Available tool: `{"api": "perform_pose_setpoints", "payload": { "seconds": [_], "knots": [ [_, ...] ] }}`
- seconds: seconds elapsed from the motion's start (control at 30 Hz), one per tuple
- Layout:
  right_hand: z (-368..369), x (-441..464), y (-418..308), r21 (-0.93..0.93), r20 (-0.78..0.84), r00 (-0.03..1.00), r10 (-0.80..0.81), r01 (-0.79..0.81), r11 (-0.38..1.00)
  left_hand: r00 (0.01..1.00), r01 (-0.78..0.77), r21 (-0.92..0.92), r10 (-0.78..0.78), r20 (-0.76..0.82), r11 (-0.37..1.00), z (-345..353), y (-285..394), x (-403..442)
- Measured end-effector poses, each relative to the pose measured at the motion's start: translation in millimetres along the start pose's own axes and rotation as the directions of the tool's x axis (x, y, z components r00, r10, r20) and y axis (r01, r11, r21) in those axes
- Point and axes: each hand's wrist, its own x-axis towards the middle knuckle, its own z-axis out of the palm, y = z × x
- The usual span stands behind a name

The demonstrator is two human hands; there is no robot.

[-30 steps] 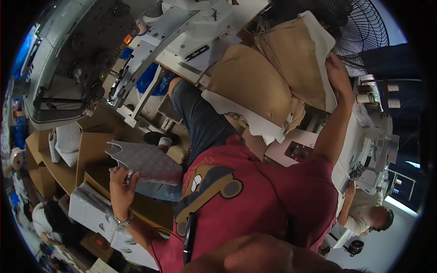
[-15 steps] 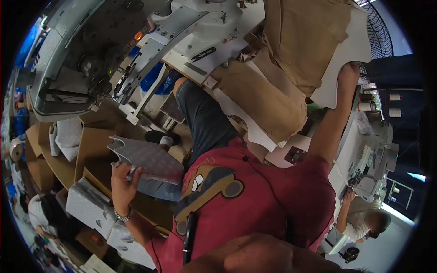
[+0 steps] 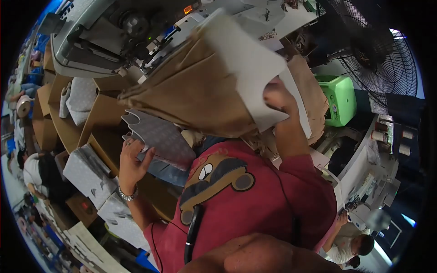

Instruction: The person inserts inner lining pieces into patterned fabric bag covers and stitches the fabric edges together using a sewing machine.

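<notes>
The large brown-and-white panel (image 3: 200,91) hangs at twelve o'clock from the middle of the head view, raised and tilted (its upper white part is blurred). The right hand (image 3: 278,96) grips it at the curved notch in its white edge, with the fingertips partly hidden, so how tightly they close I cannot tell. Just beyond that hand, at two o'clock, is a second brown piece (image 3: 313,88), partly covered by the first.

Close in at nine o'clock, the left hand (image 3: 134,159) holds the end of a grey patterned piece (image 3: 166,139) in a narrow grip between thumb and fingers (there is a metal watch (image 3: 129,194) on that wrist). The piece lies near the person's lap, below the panel.

Farther out, a sewing machine (image 3: 84,50) stands at ten o'clock, and an open cardboard box (image 3: 107,120) at nine. Stacked patterned pieces (image 3: 88,175) sit between eight and nine. A black fan (image 3: 371,57) is at two, with a green case (image 3: 341,100) just below it. Thread spools (image 3: 405,141) are at three; another person (image 3: 343,250) is between four and five (a bare arm reaching toward a machine).
</notes>
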Motion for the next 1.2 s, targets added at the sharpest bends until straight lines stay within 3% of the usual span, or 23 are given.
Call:
{"api": "perform_pose_setpoints", "payload": {
  "seconds": [0.03,0.1,0.17,0.2,0.27,0.3,0.37,0.4,0.43,0.47,0.5,0.6,0.63,0.7,0.77,0.8,0.87,0.93,1.0,1.03,1.1,1.2],
  "knots": [
    [34.5,1.5,-11.7,0.111,0.135,0.986,-0.093,0.078,0.991,1.0,-0.002,0.009,0.002,0.025,1.0,1.1,-6.2,-2.4],
    [62.6,16.0,39.3,-0.303,0.197,0.978,0.072,-0.009,0.953,0.999,-0.015,0.032,0.013,0.042,0.999,-3.2,-10.2,0.6],
    [128.0,55.6,-20.9,-0.297,0.523,0.844,0.117,0.051,0.954,0.998,-0.063,-0.098,0.063,-0.008,0.993,-5.7,-4.6,-0.5],
    [145.4,58.1,-22.2,-0.295,0.52,0.846,0.117,0.05,0.954,0.998,-0.065,-0.097,0.064,-0.005,0.993,-4.4,-8.1,-3.9],
    [169.5,59.9,-23.2,0.009,0.615,0.788,0.018,-0.029,1.0,1.0,0.017,-0.222,-0.014,0.016,0.975,3.8,-25.1,-11.8],
    [179.1,61.9,-19.1,0.009,0.617,0.787,0.018,-0.03,1.0,1.0,0.019,-0.221,-0.016,0.015,0.975,8.3,-38.3,-19.8],
    [191.8,62.1,-7.8,-0.061,0.634,0.772,0.044,-0.008,0.998,0.927,0.37,-0.388,-0.311,0.208,0.844,20.8,-70.0,-40.1],
    [197.1,60.6,-7.3,-0.061,0.629,0.776,0.047,-0.011,0.998,0.927,0.369,-0.389,-0.306,0.214,0.844,27.0,-83.6,-48.8],
    [201.9,59.3,-7.3,0.003,0.67,0.741,0.049,-0.068,0.998,0.995,0.085,-0.169,-0.075,0.066,0.982,31.2,-92.8,-54.6],
    [205.2,60.3,-7.1,0.062,0.71,0.703,0.046,-0.127,0.99,0.98,-0.193,0.096,0.196,-0.021,0.977,35.6,-101.7,-58.5],
    [210.6,62.4,2.7,0.063,0.707,0.706,0.046,-0.128,0.99,0.996,-0.093,-0.047,0.093,-0.001,0.995,31.6,-91.7,-55.7],
    [217.7,65.2,27.6,0.073,0.641,0.768,0.002,-0.064,0.995,1.0,0.02,-0.191,-0.02,0.004,0.981,31.9,-79.7,-57.4],
    [213.6,66.4,25.7,0.124,0.659,0.751,0.043,-0.164,0.979,1.0,0.024,-0.189,-0.023,0.004,0.982,35.5,-81.0,-59.0],
    [200.0,64.8,21.7,0.164,0.69,0.719,0.082,-0.266,0.95,0.973,0.182,-0.445,-0.224,-0.045,0.877,48.0,-85.5,-60.3],
    [182.2,56.9,16.8,0.019,0.712,0.695,0.104,-0.167,0.986,0.979,0.174,-0.401,-0.202,-0.027,0.899,38.2,-63.2,-42.7],
    [183.8,49.3,8.9,-0.008,0.683,0.729,0.041,-0.049,0.999,0.985,0.163,-0.351,-0.175,-0.003,0.922,31.2,-52.6,-32.8],
    [168.2,63.7,-19.4,-0.403,0.664,0.664,0.343,-0.068,0.913,0.978,0.205,-0.473,-0.193,0.073,0.857,24.1,-46.4,-22.2],
    [162.0,65.2,-42.5,-0.529,0.462,0.805,0.372,-0.087,0.844,0.981,0.053,-0.047,-0.061,-0.182,0.997,7.8,-21.1,-9.2],
    [139.1,82.1,-0.2,-0.289,0.482,0.818,0.315,-0.192,0.938,0.969,0.19,-0.002,-0.188,-0.161,0.982,-2.7,-32.7,-23.9],
    [141.7,88.3,-11.7,-0.292,0.524,0.792,0.313,-0.178,0.94,0.967,0.194,-0.061,-0.202,-0.159,0.979,-12.0,-26.0,-27.9],
    [143.6,98.1,-37.3,-0.372,0.445,0.807,0.388,-0.228,0.9,0.96,0.152,-0.129,-0.177,-0.217,0.98,-25.4,-20.7,-38.2],
    [142.7,99.9,-9.5,-0.316,0.426,0.829,0.362,-0.238,0.918,0.976,0.148,-0.03,-0.15,-0.158,0.989,-46.7,-21.0,-58.8]
  ]
}}
